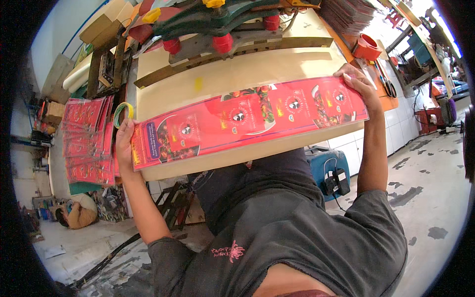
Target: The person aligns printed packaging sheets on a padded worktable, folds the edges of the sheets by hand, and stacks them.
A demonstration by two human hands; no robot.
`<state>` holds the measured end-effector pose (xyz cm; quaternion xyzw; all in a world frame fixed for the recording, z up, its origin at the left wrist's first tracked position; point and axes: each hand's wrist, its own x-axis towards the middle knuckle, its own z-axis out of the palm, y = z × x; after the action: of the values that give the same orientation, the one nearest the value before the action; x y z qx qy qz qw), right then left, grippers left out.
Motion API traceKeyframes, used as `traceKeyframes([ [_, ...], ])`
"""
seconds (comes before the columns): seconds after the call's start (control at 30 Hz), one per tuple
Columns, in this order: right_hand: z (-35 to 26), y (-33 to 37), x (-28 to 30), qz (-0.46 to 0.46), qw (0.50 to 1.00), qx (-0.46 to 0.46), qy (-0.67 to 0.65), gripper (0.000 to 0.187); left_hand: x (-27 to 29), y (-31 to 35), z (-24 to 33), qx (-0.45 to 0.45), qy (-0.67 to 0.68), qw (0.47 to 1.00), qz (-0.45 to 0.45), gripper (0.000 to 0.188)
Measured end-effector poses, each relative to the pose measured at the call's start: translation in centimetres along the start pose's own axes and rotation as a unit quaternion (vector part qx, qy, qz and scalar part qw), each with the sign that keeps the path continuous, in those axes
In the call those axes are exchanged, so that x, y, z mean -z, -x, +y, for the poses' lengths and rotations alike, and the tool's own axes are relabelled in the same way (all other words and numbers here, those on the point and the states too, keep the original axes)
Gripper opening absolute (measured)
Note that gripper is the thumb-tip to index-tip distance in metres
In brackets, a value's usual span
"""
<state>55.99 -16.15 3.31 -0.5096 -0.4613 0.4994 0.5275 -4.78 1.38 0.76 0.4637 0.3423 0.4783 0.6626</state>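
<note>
A long red strip of printed plastic packaging film (292, 110) with food pictures stretches across in front of me. It lies over the front part of a cream-coloured worktop (257, 148), its right end tilted farther away than its left. My left hand (126, 146) grips the left end, with its fingers partly hidden by the film. My right hand (360, 85) holds the far right corner, thumb on top and fingers curled round the edge. Just beyond my left hand stands a roll of yellow-green tape (123, 114).
Beyond the strip, a metal bar (232, 53) crosses the worktop beneath a dark green machine (222, 20) with red feet. Stacked red printed packets (89, 141) lie at the left. To the right are a red tape dispenser (367, 48) and scissors (389, 85). Another person (79, 214) is low at the far left.
</note>
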Motion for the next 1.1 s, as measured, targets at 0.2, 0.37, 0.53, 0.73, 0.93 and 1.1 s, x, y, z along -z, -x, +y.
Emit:
traceKeyframes([
  [0.2, -1.2, 0.0, -1.6, 0.028, 0.998, 0.04, 0.032, 0.03, 0.0, -0.3, 0.8, -0.027, -0.088, 0.995, 0.031, 0.016],
  [0.37, -1.1, 0.3, 1.1, 0.056, 0.993, 0.023, 0.099, 0.025, -1.8, -0.5, 2.6, -0.145, -0.221, 0.964, 0.038, 0.018],
  [0.53, -2.5, 0.9, -0.1, 0.108, 0.97, 0.038, 0.215, 0.015, 3.1, -1.1, 2.4, -0.165, -0.183, 0.969, 0.019, 0.016],
  [0.73, -1.2, 1.2, -0.3, 0.117, 0.965, 0.083, 0.22, 0.015, 2.1, -0.7, 0.7, -0.199, -0.19, 0.961, 0.007, 0.018],
  [0.93, 1.7, 1.7, 1.4, 0.145, 0.949, 0.026, 0.279, 0.026, 1.2, 0.5, -0.4, -0.092, -0.345, 0.931, 0.082, 0.013],
  [1.1, 1.3, 1.8, -0.3, 0.182, 0.942, 0.011, 0.281, 0.035, -0.5, 1.0, -0.1, -0.052, -0.278, 0.953, 0.112, 0.022],
])
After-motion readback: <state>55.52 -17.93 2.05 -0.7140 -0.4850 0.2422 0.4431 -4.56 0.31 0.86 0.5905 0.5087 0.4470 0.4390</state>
